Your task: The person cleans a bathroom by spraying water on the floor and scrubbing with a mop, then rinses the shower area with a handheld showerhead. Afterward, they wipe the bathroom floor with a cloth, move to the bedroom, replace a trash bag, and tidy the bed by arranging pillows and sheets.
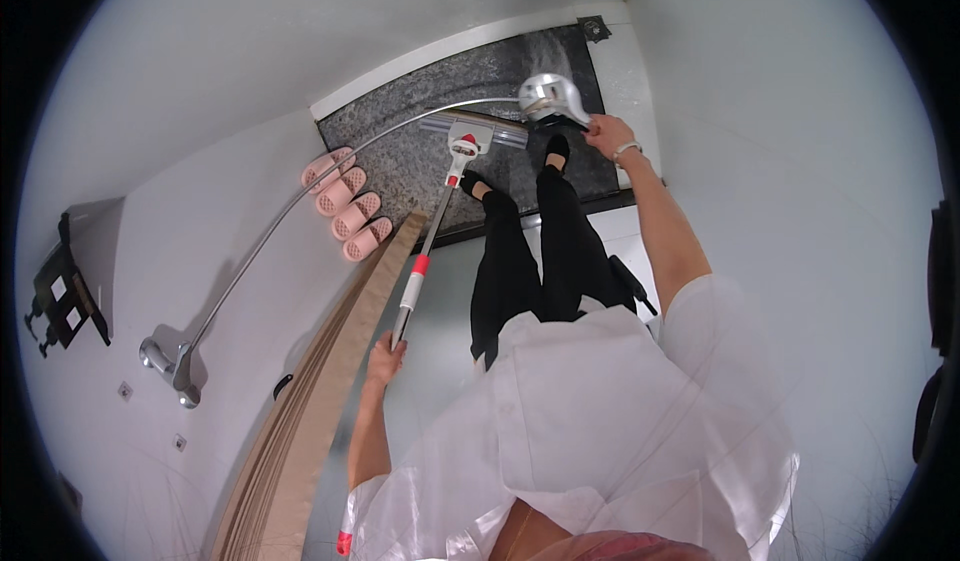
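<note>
My left hand (385,361) is closed around the metal pole of a white and red floor mop (462,147), whose wide flat head rests on or just above the dark shower floor (405,167). In my right hand (611,138) is the handle of a chrome shower head (551,97), with water spraying from it towards the far end of the floor. Its metal hose (259,242) arcs left to a chrome wall tap (178,373). The mop head lies to the left of the shower head, in front of my black shoes.
Several pink slippers (349,214) lean in a row along the left wall. A beige folded shower curtain or folding door (337,358) stands left of the mop pole. A floor drain (594,28) sits in the far right corner. A black rack (69,298) hangs at left.
</note>
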Tool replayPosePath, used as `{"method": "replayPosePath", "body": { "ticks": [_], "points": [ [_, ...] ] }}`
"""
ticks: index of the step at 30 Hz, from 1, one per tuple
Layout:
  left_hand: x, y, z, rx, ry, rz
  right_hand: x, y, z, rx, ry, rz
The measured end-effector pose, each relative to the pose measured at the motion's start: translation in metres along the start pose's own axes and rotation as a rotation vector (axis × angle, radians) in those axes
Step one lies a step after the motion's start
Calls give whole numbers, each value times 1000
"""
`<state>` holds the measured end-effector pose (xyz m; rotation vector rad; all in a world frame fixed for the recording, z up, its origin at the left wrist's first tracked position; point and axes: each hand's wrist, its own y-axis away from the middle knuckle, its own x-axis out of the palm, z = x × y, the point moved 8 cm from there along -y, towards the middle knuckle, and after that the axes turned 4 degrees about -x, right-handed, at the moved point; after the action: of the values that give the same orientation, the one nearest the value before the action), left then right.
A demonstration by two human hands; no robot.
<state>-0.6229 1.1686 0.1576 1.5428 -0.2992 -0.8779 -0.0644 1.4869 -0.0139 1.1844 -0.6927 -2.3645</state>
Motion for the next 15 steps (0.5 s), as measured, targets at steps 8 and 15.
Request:
{"method": "replayPosePath", "body": {
  "ticks": [8, 15],
  "points": [
    [11, -33, 36, 204, -64, 12, -15, 105, -112, 288, -472, -329],
    [-69, -29, -7, 482, 656, -152, 35, 229, -170, 957, -1264, -556]
  ]
}}
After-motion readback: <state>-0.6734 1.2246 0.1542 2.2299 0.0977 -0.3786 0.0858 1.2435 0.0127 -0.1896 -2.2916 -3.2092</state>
